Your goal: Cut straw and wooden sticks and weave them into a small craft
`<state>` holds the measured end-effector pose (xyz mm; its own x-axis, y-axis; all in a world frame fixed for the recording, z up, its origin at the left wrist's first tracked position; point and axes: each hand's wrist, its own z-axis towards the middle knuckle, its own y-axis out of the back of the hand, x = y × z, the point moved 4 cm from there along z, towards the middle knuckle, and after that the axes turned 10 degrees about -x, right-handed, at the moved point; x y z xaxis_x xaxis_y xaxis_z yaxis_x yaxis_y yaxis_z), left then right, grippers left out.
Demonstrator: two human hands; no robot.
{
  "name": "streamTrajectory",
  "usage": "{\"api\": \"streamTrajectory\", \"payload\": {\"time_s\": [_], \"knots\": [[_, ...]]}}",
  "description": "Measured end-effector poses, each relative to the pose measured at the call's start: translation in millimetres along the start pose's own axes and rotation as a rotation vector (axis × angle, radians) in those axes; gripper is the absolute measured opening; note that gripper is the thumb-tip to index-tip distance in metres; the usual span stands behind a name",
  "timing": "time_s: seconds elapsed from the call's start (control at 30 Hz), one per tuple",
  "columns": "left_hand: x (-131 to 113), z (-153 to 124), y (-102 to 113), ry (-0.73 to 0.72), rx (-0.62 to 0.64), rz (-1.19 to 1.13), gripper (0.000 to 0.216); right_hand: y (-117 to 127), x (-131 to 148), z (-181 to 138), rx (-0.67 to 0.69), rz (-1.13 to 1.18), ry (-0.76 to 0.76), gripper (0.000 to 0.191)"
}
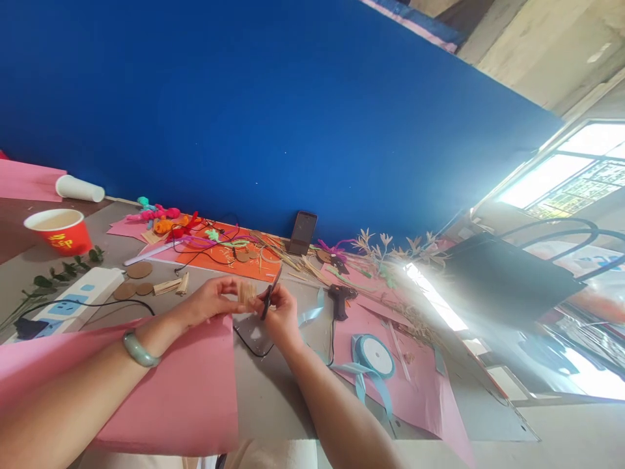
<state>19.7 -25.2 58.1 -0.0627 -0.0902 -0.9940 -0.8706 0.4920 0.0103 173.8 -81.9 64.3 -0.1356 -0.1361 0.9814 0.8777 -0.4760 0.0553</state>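
Observation:
My left hand [212, 303], with a pale green bangle [140, 349] on its wrist, pinches a small bundle of short straw-coloured sticks [247, 293]. Close against it, my right hand [283, 316] grips dark-handled scissors [268, 298], blades pointing up and away. The fingertips of both hands nearly meet at the bundle; whether the scissors touch it I cannot tell. Similar small stick bundles [166, 286] lie left of my hands, beside round brown discs [140, 270]. Under my left forearm lies a pink sheet [190, 391].
A black glue gun [340, 299] and a light blue ribbon spool [375, 355] lie right. A phone [303, 232] leans on the blue wall [273, 117]. Left are a power strip [81, 301], a red paper cup [59, 233] and leafy sprigs [68, 268]. Dried stems [312, 268] lie behind.

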Motion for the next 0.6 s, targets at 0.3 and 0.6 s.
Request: {"api": "streamTrajectory", "payload": {"time_s": [0.3,0.6], "knots": [[6,6,7,0.003,-0.078,0.11,0.032,6,-2,7,-0.077,-0.004,0.024,0.023],[6,6,12,0.022,-0.141,0.02,0.051,7,0,4,-0.103,-0.051,0.053,0.02]]}}
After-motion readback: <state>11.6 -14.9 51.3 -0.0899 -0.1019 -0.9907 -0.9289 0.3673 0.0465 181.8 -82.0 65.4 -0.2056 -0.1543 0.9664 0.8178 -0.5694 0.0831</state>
